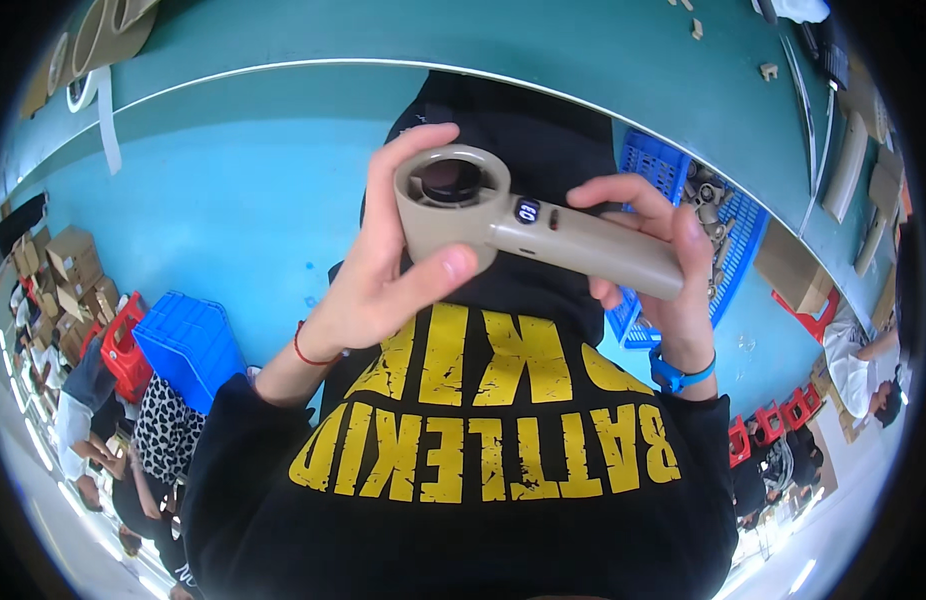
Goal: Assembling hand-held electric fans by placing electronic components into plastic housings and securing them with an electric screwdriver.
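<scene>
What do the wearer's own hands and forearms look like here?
Both are ungloved. The left hand has a thin red bracelet at the wrist; the right hand has a bright blue wristband. The black left sleeve and black right sleeve are loose and end short of the wrists.

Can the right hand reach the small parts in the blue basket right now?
Probably not without letting go: the right hand is occupied with the beige handheld fan, though some small parts lie exposed in the blue basket.
</scene>
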`<control>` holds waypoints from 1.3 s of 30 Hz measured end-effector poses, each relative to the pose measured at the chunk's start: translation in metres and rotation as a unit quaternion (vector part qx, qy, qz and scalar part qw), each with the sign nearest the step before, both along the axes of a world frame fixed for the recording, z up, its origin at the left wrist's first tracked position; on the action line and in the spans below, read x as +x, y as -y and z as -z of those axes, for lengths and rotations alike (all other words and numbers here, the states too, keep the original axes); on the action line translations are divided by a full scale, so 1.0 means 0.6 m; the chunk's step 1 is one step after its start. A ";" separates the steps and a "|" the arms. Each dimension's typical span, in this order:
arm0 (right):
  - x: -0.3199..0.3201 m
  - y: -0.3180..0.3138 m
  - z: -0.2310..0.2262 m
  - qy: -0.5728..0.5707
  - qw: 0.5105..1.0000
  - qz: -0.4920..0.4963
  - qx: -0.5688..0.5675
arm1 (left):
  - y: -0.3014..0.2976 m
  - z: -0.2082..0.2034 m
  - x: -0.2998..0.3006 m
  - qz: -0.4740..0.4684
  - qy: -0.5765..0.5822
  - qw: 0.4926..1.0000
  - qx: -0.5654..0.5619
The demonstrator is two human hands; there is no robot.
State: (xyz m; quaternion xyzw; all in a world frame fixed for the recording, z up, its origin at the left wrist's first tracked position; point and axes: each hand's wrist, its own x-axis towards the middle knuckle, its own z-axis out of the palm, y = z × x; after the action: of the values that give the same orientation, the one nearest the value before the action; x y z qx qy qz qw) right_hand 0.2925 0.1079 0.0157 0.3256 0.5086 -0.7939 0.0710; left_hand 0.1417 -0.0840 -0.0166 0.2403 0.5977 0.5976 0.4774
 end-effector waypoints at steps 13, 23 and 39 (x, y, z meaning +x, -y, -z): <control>0.026 -0.020 -0.017 -0.035 0.968 -0.051 -0.242 | -0.010 -0.004 -0.017 0.070 -0.184 0.954 0.226; 0.022 -0.014 -0.019 -0.071 0.976 -0.043 -0.201 | -0.002 -0.009 -0.011 0.042 -0.170 0.963 0.204; -0.003 -0.006 -0.012 -0.122 0.945 -0.247 0.176 | -0.026 -0.034 -0.028 0.110 -0.132 0.976 0.137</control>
State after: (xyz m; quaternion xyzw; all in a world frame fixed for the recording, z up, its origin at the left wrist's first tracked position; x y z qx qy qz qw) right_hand 0.2905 0.1113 0.0231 0.0976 0.7093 -0.6831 0.1438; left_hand 0.1247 -0.0681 0.0037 0.4443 0.5382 0.5806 0.4193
